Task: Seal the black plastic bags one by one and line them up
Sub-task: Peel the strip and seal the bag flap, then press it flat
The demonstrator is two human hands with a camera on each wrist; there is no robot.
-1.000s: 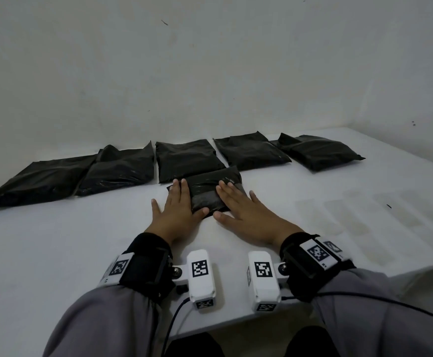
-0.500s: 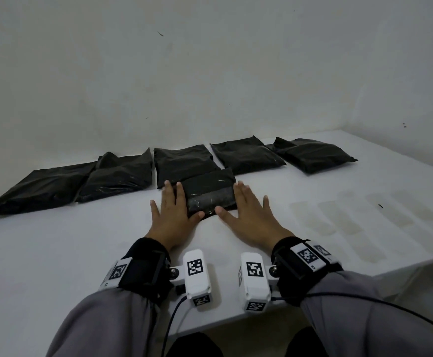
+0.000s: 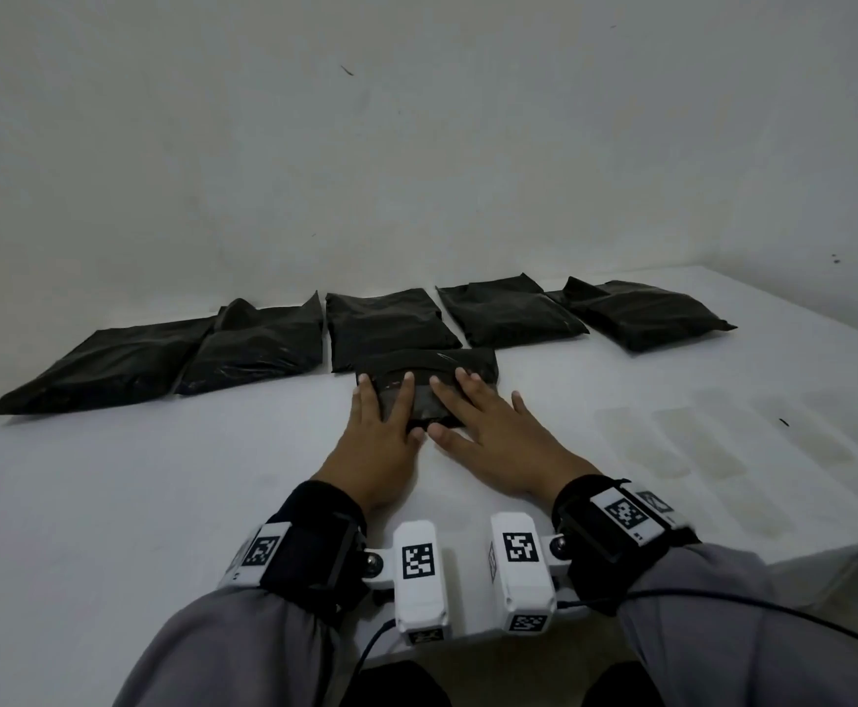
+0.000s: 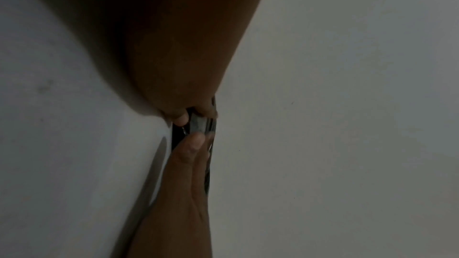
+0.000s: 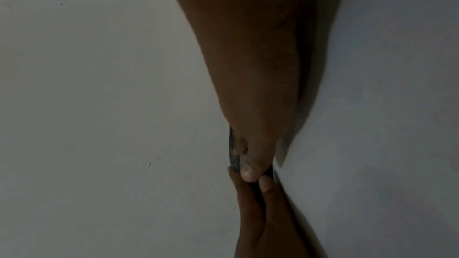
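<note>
The bag (image 3: 429, 387) under the hands lies on the table (image 3: 111, 502), just in front of the middle bag (image 3: 388, 326) of the back row of five. The left hand (image 3: 378, 436) and right hand (image 3: 493, 433), both flat with straight fingers, press its near half. Half a second ago they flanked the bag's sides; now they lie together at its centre. Judgement: the flap is being smoothed down to seal it; lining up remains.

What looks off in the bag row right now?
The two rightmost bags sit angled and overlap at a corner. The small bag under both flat hands lies in front of the row.
</note>
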